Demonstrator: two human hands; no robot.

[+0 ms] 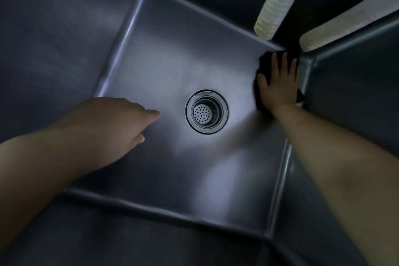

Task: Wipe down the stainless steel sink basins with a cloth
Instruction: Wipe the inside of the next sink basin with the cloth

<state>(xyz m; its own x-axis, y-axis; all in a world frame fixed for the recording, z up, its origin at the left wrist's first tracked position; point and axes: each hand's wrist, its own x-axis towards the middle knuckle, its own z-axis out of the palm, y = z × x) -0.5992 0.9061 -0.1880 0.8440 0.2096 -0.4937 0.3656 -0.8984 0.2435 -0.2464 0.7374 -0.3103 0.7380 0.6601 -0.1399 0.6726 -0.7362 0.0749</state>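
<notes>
I look straight down into a deep stainless steel sink basin (164, 56) with a round perforated drain strainer (206, 112) in its floor. My right hand (278, 84) lies flat with fingers spread on a dark cloth (264, 60), pressing it against the basin floor at the far right corner. My left hand (121, 123) hovers low over the left part of the floor, fingers loosely extended toward the drain, holding nothing.
A pale ribbed hose (278, 0) hangs down over the far right corner; its reflection (345, 21) shows in the right wall. Steel walls rise steeply on all sides of the basin.
</notes>
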